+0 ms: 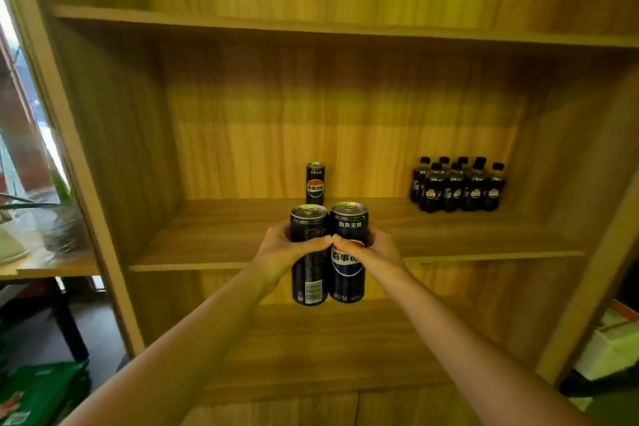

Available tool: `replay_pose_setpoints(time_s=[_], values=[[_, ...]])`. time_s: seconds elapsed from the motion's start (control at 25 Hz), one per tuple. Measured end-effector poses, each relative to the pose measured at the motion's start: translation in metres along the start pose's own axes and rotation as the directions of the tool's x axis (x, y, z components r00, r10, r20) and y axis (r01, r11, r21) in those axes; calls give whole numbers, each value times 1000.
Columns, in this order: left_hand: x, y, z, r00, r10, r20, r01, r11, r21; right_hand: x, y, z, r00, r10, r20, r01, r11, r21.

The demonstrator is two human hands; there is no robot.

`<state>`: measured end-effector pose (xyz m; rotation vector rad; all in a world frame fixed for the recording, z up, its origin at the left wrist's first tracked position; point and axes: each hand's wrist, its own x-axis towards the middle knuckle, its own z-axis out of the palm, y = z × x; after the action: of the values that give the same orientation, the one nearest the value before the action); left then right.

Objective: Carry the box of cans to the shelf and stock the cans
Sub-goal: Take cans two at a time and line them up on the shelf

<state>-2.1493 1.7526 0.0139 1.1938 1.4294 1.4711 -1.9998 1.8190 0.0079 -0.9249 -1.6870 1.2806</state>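
Reaching forward, arms straight | left hand (pixel 276 252) fingers wrap left can (pixel 309 282) | right hand (pixel 375 249) fingers wrap right can (pixel 347 282)

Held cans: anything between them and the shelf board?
Nothing visible. Left can and right can hang upright before the shelf board; its front strip is bare. A stocked can stands behind them at the back, bottles rear right.

Person, two limbs: left hand (pixel 278 254), right hand (pixel 375 249), both bare. Forearms (pixel 179 335) bare behind the fingers (pixel 313 243), unsleeved to frame edge.
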Motion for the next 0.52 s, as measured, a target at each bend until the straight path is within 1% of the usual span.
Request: replay_pose_setpoints(time_s=[0.2,0.28,0.4,0.52], values=[[75,-14,16,998,19,-63,-18,1000,13,82,23,-20,998,5,57,-4,1000,-18],[103,-24,20,997,32,-64,-29,999,38,115,38,-23,998,2,61,1,999,-43],[141,-43,22,996,11,-83,-5,998,66,155,63,-23,998,26,51,-22,997,-78],[172,-59,20,996,11,-85,-4,996,89,181,82,-22,995,40,86,-32,995,-99]])
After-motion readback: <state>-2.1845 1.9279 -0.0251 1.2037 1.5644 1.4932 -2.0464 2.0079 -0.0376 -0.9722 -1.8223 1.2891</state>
